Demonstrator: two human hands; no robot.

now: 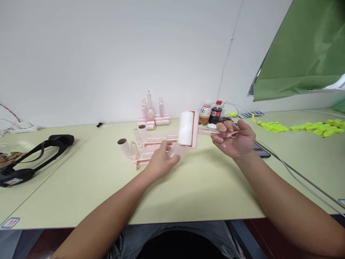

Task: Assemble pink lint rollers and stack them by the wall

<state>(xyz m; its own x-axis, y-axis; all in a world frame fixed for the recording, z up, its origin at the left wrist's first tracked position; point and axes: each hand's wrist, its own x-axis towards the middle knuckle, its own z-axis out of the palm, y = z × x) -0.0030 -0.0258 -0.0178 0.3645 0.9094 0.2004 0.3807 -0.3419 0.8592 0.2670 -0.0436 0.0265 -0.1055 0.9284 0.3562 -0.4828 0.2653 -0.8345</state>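
Note:
My right hand (pixel 234 141) is closed around the clear handle (pixel 208 131) of a lint roller. Its white sticky roll (pixel 185 128) sits in a pink frame (pixel 195 129), held up above the table. Just left of the roll, my left hand (pixel 164 160) has thumb and fingers curled about a see-through plastic cover (pixel 175 150), which is faint and partly hidden. Beyond that hand lie pink roller parts (pixel 142 164), clear covers and short clear handles (pixel 135 150). A white roll with a brown core (pixel 124 148) stands upright beside them, and another roll (pixel 142 132) is behind.
Several assembled pink lint rollers (pixel 151 117) stand by the wall. Two drink bottles (pixel 215 113), a phone (pixel 261 150) and white cables are on the right, with yellow-green strips (pixel 272 126) farther over. A black headset strap (pixel 35 163) lies at left on the table (pixel 88 187).

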